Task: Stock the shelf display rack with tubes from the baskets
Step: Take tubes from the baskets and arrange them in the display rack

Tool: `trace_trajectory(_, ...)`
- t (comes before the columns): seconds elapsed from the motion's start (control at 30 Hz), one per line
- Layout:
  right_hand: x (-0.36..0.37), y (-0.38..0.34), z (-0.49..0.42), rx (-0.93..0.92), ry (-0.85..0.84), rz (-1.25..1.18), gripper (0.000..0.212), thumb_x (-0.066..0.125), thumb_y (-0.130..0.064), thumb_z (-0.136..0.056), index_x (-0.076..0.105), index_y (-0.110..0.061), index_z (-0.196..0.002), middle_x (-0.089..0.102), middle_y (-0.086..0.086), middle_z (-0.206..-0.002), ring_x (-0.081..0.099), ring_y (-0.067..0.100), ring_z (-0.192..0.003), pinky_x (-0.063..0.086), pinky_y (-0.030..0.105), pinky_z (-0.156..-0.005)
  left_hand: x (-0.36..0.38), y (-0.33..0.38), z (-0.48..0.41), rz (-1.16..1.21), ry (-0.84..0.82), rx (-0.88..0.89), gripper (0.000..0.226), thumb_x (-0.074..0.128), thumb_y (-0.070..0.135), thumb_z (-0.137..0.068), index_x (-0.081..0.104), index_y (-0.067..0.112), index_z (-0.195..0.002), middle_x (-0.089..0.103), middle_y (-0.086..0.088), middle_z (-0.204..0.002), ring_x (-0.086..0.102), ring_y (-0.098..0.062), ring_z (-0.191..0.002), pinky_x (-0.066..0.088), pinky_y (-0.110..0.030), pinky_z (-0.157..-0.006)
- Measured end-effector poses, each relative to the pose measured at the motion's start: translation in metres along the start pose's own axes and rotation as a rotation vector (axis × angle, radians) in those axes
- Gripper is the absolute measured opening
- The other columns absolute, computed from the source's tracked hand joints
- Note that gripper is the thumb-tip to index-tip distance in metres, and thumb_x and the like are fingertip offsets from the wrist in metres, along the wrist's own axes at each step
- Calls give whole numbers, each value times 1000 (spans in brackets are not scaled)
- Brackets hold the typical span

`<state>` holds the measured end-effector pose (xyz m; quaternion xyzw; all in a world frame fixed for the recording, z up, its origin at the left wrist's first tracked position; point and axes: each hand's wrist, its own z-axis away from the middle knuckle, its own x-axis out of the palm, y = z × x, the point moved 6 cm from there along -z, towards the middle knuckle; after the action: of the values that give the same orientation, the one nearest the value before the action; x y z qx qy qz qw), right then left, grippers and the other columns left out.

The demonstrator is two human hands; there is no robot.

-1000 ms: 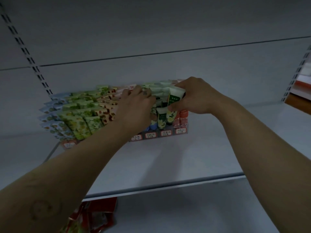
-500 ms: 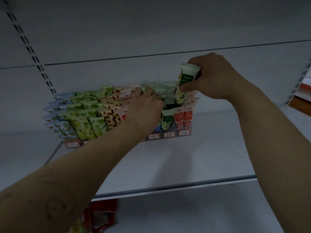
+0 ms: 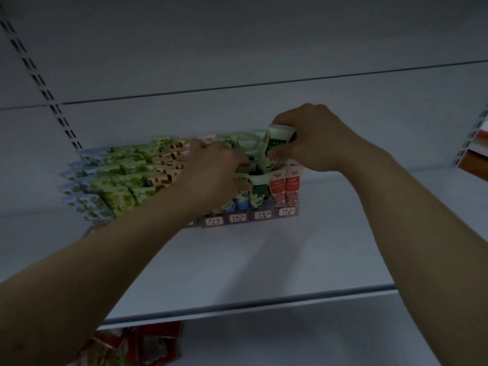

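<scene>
The right hand (image 3: 314,138) pinches a green-and-white plastic tube (image 3: 277,145) by its top, just above the clear, red-labelled display rack (image 3: 264,215). The left hand (image 3: 214,175) presses into the stocked rows (image 3: 126,178); whether it grips one is unclear. Mid-insertion, I judge: next, lower the tube upright into its slot.

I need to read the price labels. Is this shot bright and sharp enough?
Head view: dim overall; price labels too soft to read; left hand motion-blurred over the tubes; faint shadows fall on the shelf.
</scene>
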<state>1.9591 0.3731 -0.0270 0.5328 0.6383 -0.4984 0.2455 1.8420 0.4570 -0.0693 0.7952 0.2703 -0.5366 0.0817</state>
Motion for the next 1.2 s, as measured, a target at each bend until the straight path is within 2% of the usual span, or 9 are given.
trace_trajectory(0.1, 13, -2, -7, -17, -57, 46, 25, 67, -29, -86, 52, -23, -67, 49, -10, -66, 43, 0, -59, 28, 11, -45, -13, -9, 2, 202, 138, 4, 22, 70, 40, -82, 73, 26, -99, 71, -3, -94, 60, -25, -96, 38, -40, -94)
trace_trajectory(0.23, 20, -5, -13, -37, -84, 93, 16, 64, -26, -88, 59, -14, -79, 51, -6, -68, 46, 6, -61, 31, 16, -48, -10, 4, 2, 50, 165, 169, 9, 70, 28, -82, 73, 19, -81, 68, -4, -83, 59, -26, -88, 25, -35, -80)
trace_trajectory(0.4, 29, -7, -18, 5, -109, 122, 12, 64, -17, -84, 64, -7, -78, 54, -2, -67, 47, 9, -58, 37, 23, -49, -1, 0, -10, -23, 26, 144, 22, 64, 39, -88, 70, 20, -99, 64, -3, -99, 54, -21, -103, 15, -30, -75)
trace_trajectory(0.57, 38, -13, -31, 39, -169, 255, 16, 63, -16, -84, 64, -5, -96, 56, 3, -82, 51, 17, -71, 35, 22, -51, 2, 0, -10, -86, 0, 164, 24, 57, 42, -91, 70, 24, -101, 65, -3, -98, 54, -23, -102, 15, -33, -75)
trace_trajectory(0.7, 39, -13, -27, 75, -166, 326, 40, 64, -23, -85, 59, -13, -124, 59, 10, -110, 57, 25, -93, 37, 26, -68, 0, 2, -1, -129, 71, 188, 21, 53, 38, -92, 69, 29, -102, 64, -2, -95, 53, -21, -100, 14, -34, -73)
trace_trajectory(0.83, 39, -13, -19, 66, -159, 301, 32, 65, -25, -85, 62, -16, -116, 60, 9, -110, 50, 19, -83, 40, 26, -68, 3, 6, 7, -105, 66, 238, 23, 70, 32, -81, 70, 22, -101, 65, -8, -99, 55, -26, -99, 30, -41, -86)
trace_trajectory(1.03, 38, -12, -11, 44, -162, 313, 32, 62, -19, -86, 57, -18, -118, 56, 8, -109, 49, 20, -86, 41, 28, -70, 11, 7, -1, -101, 3, 207, 20, 64, 33, -83, 67, 24, -100, 60, -2, -105, 47, -22, -112, 25, -41, -96)
trace_trajectory(1.13, 39, -14, -14, 18, -191, 384, 39, 64, -24, -86, 55, -21, -123, 55, 6, -108, 47, 19, -83, 40, 28, -68, 14, 4, 0, -118, -80, 255, 23, 68, 45, -77, 67, 28, -92, 60, 1, -104, 45, -20, -117, 24, -48, -106)
trace_trajectory(1.2, 41, -15, -15, -1, -196, 403, 36, 64, -26, -85, 57, -22, -120, 57, 5, -106, 49, 19, -82, 40, 27, -66, 16, 4, 3, -154, -125, 279, 30, 70, 48, -78, 68, 28, -100, 59, -1, -112, 42, -20, -122, 16, -53, -113)
